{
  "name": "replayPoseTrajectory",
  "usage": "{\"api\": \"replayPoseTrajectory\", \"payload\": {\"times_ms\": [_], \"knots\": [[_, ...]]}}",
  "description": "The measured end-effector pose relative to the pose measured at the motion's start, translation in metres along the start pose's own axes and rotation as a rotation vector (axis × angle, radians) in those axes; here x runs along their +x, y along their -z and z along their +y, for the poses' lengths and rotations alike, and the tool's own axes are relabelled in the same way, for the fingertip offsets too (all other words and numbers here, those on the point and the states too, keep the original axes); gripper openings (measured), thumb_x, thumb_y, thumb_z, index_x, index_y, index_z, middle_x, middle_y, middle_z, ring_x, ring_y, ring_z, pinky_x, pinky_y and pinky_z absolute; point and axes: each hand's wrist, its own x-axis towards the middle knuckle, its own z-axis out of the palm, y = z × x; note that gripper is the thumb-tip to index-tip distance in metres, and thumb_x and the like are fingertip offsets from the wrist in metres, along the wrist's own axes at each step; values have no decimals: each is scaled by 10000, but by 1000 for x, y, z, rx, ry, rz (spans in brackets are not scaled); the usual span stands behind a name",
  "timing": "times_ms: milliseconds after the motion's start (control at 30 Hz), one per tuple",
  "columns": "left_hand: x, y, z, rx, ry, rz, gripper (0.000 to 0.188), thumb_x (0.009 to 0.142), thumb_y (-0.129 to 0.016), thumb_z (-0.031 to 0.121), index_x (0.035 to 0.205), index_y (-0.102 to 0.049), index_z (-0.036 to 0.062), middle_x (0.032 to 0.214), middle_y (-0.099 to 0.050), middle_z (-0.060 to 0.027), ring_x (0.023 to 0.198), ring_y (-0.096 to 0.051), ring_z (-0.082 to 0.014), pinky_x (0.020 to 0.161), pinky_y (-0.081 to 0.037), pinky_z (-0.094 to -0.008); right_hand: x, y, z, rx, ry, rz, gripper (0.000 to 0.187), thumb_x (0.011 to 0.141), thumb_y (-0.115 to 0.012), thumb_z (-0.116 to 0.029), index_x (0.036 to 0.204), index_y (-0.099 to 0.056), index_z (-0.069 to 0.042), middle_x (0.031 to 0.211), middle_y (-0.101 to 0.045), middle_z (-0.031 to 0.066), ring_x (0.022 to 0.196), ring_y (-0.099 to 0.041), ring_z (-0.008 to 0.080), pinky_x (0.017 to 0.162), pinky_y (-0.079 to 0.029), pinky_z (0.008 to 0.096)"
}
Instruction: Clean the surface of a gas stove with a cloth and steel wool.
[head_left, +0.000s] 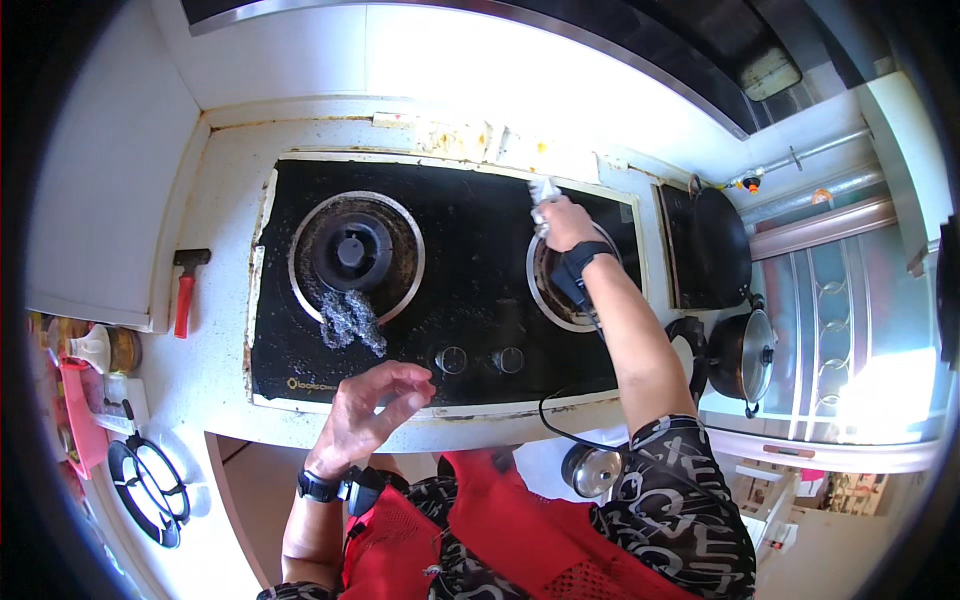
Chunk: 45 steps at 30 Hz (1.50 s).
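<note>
My right hand [567, 222] reaches over the back of the right burner of a black glass gas stove [470, 270]. Its fingers are closed on a crumpled white wipe [543, 192], slightly blurred, whether cloth or paper I cannot tell. Near the stove's front edge hovers my left hand [372, 405], holding nothing, its fingers curved and the thumb apart. Steel wool [350, 322] lies on the front rim of the left burner [352, 252], which has its dark cap on. My right forearm partly hides the right burner ring [545, 290]. Dark crumbs are scattered over the glass.
A red-handled scraper [185, 290] lies on the counter at left. A black pan support [148, 490] sits lower left. At right stand a dark wok [720, 245] and a lidded pot [742, 355]. A black cable [560, 425] hangs over the front edge. Above is the range hood [660, 60].
</note>
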Motion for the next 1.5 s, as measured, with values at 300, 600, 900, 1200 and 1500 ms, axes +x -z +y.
{"api": "replayPoseTrajectory", "payload": {"times_ms": [300,600,900,1200,1500], "knots": [[20,-27,13,-25,-102,-137,254,894,-650,59,1135,-617,-13,996,-671,-109,960,-654,-169,851,-531,-308,-60,-19,-80,-146,117,256,181,852,-536,-109,998,-629,-53,896,-602,173,715,-672,303,564,-549,409],[84,-54,26,721,-231,-196,317,823,-681,83,1123,-620,2,967,-657,-130,900,-661,-246,787,-517,-326,-169,-5,-98,203,137,412,375,751,-615,-7,1119,-572,-58,1113,-534,214,1036,-558,395,860,-478,447],[202,-116,-45,928,-353,-415,485,716,-708,141,1181,-602,51,991,-672,-187,887,-645,-389,797,-526,-422,-206,-4,-50,865,-99,530,586,724,-757,-51,1208,-430,-8,1142,-537,205,1045,-565,381,905,-458,398],[227,-133,-51,1066,-460,-213,448,722,-576,-84,1147,-581,58,1152,-507,-197,1021,-576,-411,838,-507,-420,-214,-18,-33,347,-149,587,472,786,-716,-173,1175,-530,18,1170,-518,218,1092,-527,393,893,-477,409],[249,-120,-76,1013,-565,-582,318,749,-616,-27,1062,-647,24,1081,-624,-145,1055,-576,-330,925,-469,-404,-193,-60,-34,338,-241,582,302,758,-650,-40,1054,-593,-10,1034,-543,168,981,-534,347,864,-459,419]]}}
